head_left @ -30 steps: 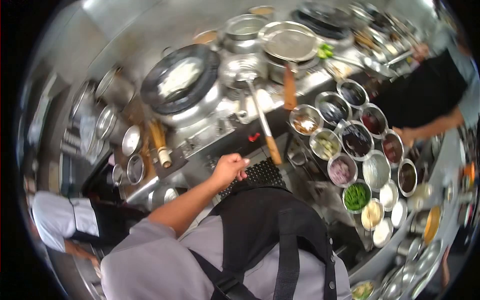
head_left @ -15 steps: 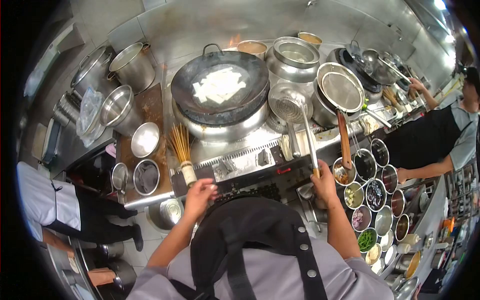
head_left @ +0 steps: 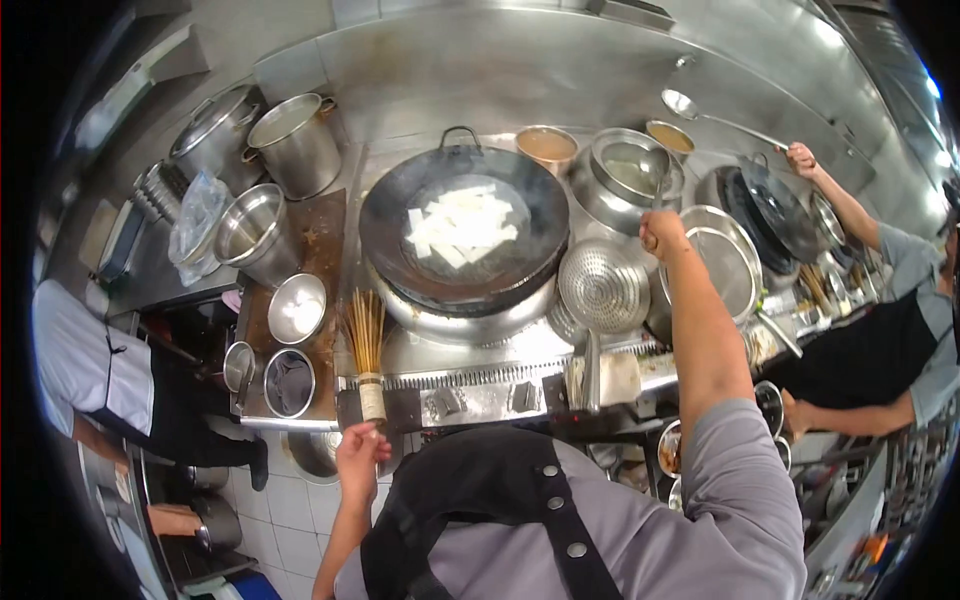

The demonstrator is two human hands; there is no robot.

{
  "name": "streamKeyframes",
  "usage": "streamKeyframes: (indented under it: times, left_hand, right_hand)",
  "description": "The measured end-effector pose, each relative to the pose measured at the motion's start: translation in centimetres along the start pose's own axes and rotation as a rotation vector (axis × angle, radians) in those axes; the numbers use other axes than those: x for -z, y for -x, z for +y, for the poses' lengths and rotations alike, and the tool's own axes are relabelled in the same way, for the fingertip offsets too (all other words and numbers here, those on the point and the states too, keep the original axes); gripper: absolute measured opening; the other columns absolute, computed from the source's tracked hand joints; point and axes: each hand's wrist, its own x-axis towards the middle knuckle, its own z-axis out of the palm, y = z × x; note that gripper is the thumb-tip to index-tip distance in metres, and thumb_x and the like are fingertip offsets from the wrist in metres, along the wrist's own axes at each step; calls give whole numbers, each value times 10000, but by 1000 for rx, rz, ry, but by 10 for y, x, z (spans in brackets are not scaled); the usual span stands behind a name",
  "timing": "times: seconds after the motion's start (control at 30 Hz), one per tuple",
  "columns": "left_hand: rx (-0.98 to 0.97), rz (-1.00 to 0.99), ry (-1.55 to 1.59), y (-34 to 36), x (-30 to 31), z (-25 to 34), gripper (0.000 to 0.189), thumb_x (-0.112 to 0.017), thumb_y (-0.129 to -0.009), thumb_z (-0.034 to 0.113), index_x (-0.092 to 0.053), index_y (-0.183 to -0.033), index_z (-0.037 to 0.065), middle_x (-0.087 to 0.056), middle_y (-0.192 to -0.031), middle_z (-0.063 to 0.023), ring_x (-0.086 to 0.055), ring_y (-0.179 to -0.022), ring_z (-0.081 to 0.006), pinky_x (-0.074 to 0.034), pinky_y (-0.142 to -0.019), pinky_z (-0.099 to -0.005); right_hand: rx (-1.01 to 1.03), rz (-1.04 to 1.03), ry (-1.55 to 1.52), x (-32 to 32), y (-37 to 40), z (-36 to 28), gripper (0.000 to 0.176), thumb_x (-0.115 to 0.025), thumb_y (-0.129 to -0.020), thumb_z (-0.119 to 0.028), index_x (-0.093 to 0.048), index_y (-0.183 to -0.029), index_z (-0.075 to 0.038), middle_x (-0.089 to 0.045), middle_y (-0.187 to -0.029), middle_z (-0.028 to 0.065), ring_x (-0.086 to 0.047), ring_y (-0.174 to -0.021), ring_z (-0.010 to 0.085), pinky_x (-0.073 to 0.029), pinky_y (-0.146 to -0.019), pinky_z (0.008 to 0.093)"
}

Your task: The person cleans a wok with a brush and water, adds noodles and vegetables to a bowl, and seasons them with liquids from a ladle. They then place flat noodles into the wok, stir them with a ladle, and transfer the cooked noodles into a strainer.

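Observation:
My right hand [head_left: 662, 234] is closed around the handle of a ladle [head_left: 660, 185], whose bowl end is over the metal pot of liquid [head_left: 628, 168] behind the stove front. Left of it, a black wok [head_left: 385, 215] on its burner holds white strips [head_left: 462, 225], with steam rising. My left hand [head_left: 362, 452] hangs near the stove's front edge, just below the handle of a bamboo brush [head_left: 369, 345]; its fingers are curled, and whether they hold anything is unclear. A perforated skimmer [head_left: 603, 287] lies right of the wok.
A co-worker [head_left: 860, 350] at the right holds another ladle [head_left: 735, 125] over the back of the range. Another person [head_left: 110, 370] stands at the left. Tall pots [head_left: 292, 148], steel bowls [head_left: 297, 309] and a round strainer [head_left: 715, 262] surround the wok.
My right hand has moved up and forward with the ladle, from the front edge to the back pot. My left hand has dropped slightly. The co-worker's ladle is raised, and the view has shifted.

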Motion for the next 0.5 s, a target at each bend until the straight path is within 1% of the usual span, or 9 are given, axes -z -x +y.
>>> streamKeyframes:
  times: [0.03,0.07,0.1,0.17,0.23,0.33,0.37,0.43,0.5]
  left_hand:
    - [-11,20,7,6,-1,-2,195,-593,-992,114,-555,-1160,24,-654,-875,-83,-659,-720,-174,-556,-619,-294]
    - [16,72,46,12,-3,-4,195,-607,-977,109,-565,-1147,23,-651,-872,-83,-652,-719,-168,-547,-622,-288]
    - [43,125,88,19,-5,-7,196,-622,-963,104,-576,-1134,22,-648,-869,-82,-645,-718,-163,-538,-624,-282]
    - [29,165,107,28,-10,-13,196,-634,-959,120,-582,-1124,30,-650,-868,-80,-648,-715,-165,-540,-622,-286]
    - [69,186,125,32,-17,-13,198,-642,-956,125,-582,-1118,29,-650,-869,-76,-647,-716,-161,-540,-616,-282]
    - [79,206,131,31,-26,-14,191,-644,-952,119,-585,-1110,29,-649,-865,-72,-644,-717,-156,-538,-605,-274]
    - [84,207,131,29,-27,-15,191,-644,-952,119,-585,-1110,29,-649,-865,-72,-644,-717,-156,-538,-605,-274]
    - [41,230,50,19,-27,-14,190,-643,-951,114,-585,-1108,25,-645,-865,-62,-639,-721,-141,-532,-604,-265]
    - [9,224,14,11,-27,-11,191,-642,-952,116,-589,-1109,21,-644,-865,-55,-635,-724,-131,-528,-610,-257]
  right_hand:
    - [-119,-64,-262,-5,-18,-10,137,-546,-871,-18,-481,-757,-56,-503,-574,16,-504,-418,125,-435,-357,267]
    - [-196,-130,-515,-11,-37,-23,112,-554,-855,17,-463,-859,-49,-496,-621,37,-542,-451,165,-472,-390,280]
    - [-194,-152,-509,-20,-47,-39,112,-554,-855,17,-463,-859,-49,-496,-621,37,-542,-451,165,-472,-390,280]
    - [-282,-231,-734,-35,-57,-73,122,-537,-851,41,-468,-855,-60,-501,-638,37,-547,-466,157,-503,-419,261]
    - [-312,-255,-768,-45,-62,-89,117,-546,-862,14,-474,-847,-77,-504,-638,33,-529,-456,155,-468,-400,270]
    - [-30,-357,-626,-30,-57,-75,65,-562,-871,-66,-498,-883,-59,-526,-648,58,-536,-512,165,-384,-377,311]
    - [-34,-355,-623,-20,-56,-64,65,-562,-871,-66,-498,-883,-59,-526,-648,58,-536,-512,165,-384,-377,311]
    - [271,-187,-28,-2,-46,-45,94,-566,-841,-60,-505,-910,-40,-531,-655,82,-550,-537,182,-378,-375,332]
    - [365,105,167,1,-38,-25,116,-555,-827,-60,-498,-924,-30,-514,-625,90,-534,-502,190,-341,-353,348]
